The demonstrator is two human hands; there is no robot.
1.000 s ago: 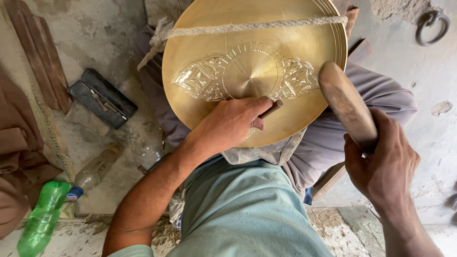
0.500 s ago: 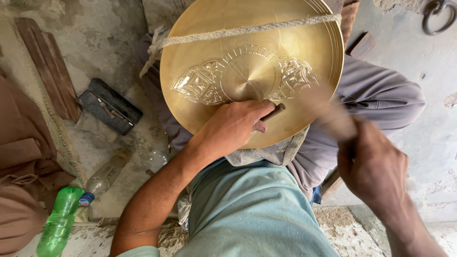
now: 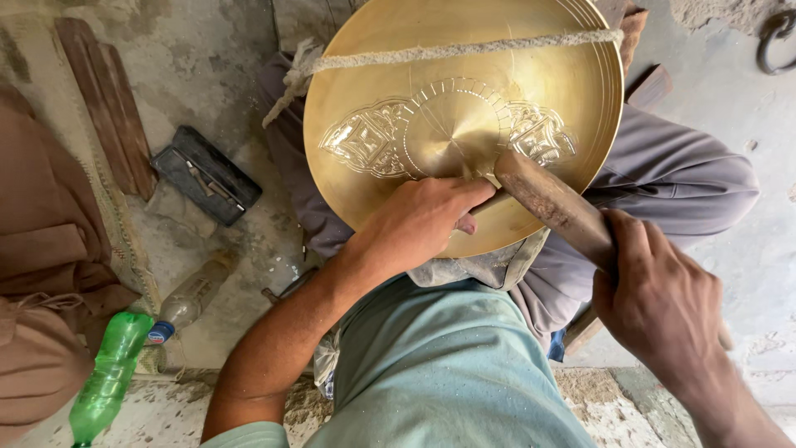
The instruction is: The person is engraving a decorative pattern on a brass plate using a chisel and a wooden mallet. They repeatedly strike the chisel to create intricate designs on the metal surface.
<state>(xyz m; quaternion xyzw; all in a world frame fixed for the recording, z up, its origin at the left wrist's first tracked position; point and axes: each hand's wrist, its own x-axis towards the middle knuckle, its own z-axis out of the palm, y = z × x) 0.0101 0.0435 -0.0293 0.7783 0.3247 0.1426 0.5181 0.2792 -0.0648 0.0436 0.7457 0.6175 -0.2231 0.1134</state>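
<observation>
A large round brass plate (image 3: 464, 91) with engraved patterns rests on my lap, tied across its top by a rope (image 3: 464, 51). My left hand (image 3: 419, 222) lies on the plate's lower part, fingers closed around a thin metal chisel (image 3: 487, 202) that pokes out to the right. My right hand (image 3: 663, 303) grips a wooden mallet (image 3: 551, 203), whose head is down at the chisel's end.
On the concrete floor at left lie a dark metal box (image 3: 206, 174), wooden slats (image 3: 108, 108), a clear bottle (image 3: 186, 300) and a green plastic bottle (image 3: 108, 377). Brown cloth (image 3: 41, 265) sits at the far left. A metal ring (image 3: 775, 37) lies top right.
The mallet in my right hand has swung from raised at the right down onto the chisel's end. My left hand has stayed on the plate.
</observation>
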